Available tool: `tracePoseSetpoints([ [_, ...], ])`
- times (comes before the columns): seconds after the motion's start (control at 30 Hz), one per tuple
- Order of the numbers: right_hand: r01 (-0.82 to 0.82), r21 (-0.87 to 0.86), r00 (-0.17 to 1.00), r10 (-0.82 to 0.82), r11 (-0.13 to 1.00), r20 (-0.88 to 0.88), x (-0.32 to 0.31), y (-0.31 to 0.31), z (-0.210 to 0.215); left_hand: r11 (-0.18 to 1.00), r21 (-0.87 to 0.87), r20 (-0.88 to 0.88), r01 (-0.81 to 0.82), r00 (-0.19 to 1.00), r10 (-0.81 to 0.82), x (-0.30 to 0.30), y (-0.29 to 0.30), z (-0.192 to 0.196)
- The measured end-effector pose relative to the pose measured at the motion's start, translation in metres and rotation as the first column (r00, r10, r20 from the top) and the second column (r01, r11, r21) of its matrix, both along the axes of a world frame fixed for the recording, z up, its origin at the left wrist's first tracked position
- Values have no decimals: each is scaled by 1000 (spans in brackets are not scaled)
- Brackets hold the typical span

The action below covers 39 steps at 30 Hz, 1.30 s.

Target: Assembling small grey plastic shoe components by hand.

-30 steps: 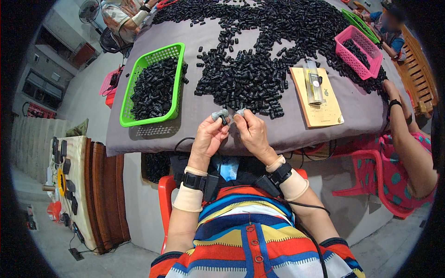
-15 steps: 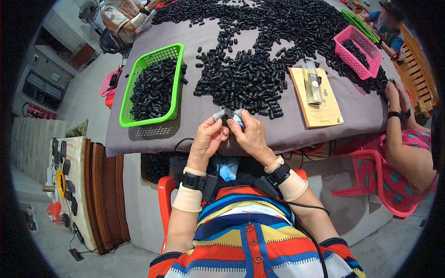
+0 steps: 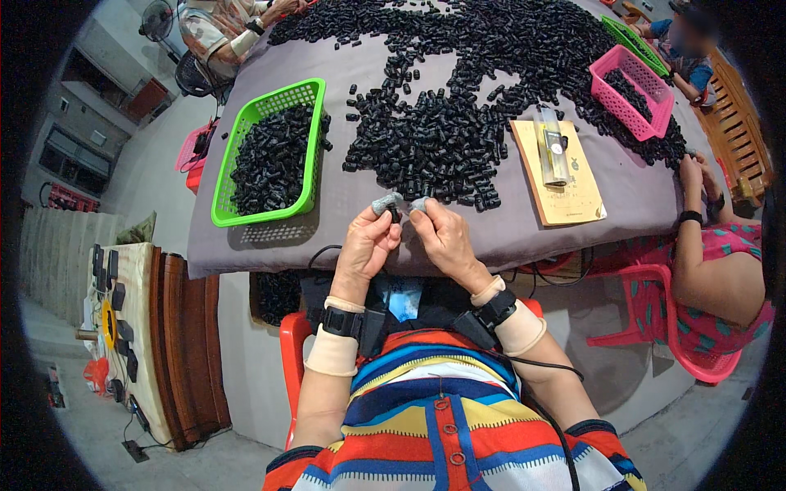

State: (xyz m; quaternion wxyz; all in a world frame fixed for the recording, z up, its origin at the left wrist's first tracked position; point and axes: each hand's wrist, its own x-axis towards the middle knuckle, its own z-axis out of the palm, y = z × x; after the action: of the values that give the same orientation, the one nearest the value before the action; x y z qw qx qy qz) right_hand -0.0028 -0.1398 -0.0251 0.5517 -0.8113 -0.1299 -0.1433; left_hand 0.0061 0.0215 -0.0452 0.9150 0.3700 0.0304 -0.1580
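Note:
At the near edge of the table my left hand (image 3: 368, 240) pinches a small black cylindrical part (image 3: 393, 214) upright between thumb and forefinger. Close by on its right, my right hand (image 3: 444, 239) has thumb and forefinger pressed together; whatever they hold, if anything, is too small to tell. Grey coverings wrap some fingertips of both hands. Just beyond my hands lies a pile of similar black parts (image 3: 434, 143). A green basket (image 3: 318, 147) filled with black parts stands to the left of the pile.
Right of the pile, a yellow booklet (image 3: 573, 200) carries a clear-and-yellow plastic case (image 3: 553, 155). Farther right stand a pink basket (image 3: 655, 119) and a green basket (image 3: 634, 49). Co-workers' hands (image 3: 700, 172) are at the right edge; another person (image 3: 217, 33) is far left.
The small blue-and-white thing at my right fingers is out of sight, and so is the dark flat shape between my fingertips. The black part now shows in my left fingers.

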Motion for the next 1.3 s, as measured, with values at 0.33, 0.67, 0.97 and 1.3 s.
tracePoseSetpoints([
  [0.33, -57, -202, 985, 87, 978, 146, -3, 1, 1, 1000, -8, -7, 9, 1000, -10, 1, 3, -3],
  [0.67, -15, -166, 980, 48, 986, 194, -2, 7, 0, 999, -28, 25, 23, 999, -22, -1, 3, 3],
  [0.97, 56, 18, 990, -58, 998, 130, 3, -14, 2, 857, 373, 282, -356, 923, 260, 17, 45, 82],
  [1.3, 159, 390, 984, -112, 907, -140, 21, -29, -13, 232, 832, 531, -504, 844, -71, 31, 17, 75],
])
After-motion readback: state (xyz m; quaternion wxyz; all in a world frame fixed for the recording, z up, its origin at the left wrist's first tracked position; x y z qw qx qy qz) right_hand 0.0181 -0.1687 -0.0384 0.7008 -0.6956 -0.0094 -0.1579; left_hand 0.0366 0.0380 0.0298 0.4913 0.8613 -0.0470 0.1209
